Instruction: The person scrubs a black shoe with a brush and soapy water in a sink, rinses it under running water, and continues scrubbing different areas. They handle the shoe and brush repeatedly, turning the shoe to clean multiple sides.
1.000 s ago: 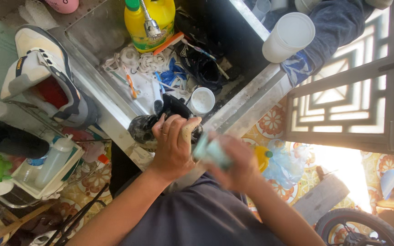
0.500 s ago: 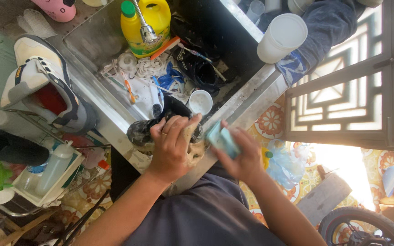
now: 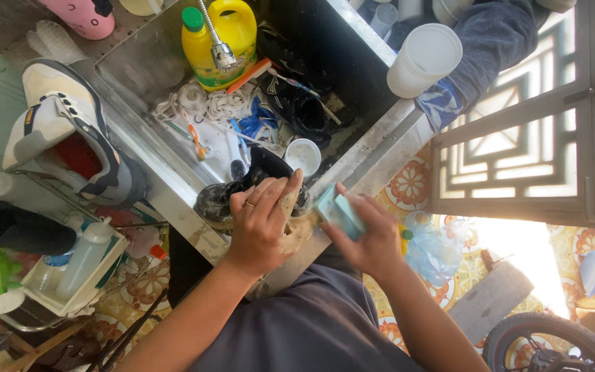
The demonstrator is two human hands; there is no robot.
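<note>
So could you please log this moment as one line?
left hand: holds dark shoe | right hand: holds teal brush | over sink

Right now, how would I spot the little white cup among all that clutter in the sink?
Start at the steel sink, then find the tall yellow bottle at its far wall. Come back toward the person's left hand, which grips a muddy dark shoe. The small white cup stands just past those fingertips, mouth up; it is round and far smaller than the big white cup on the sink's rim.

dark shoe (image 3: 222, 200) mostly under left hand (image 3: 259, 224), motorbike wheel (image 3: 552, 344) cropped
</note>
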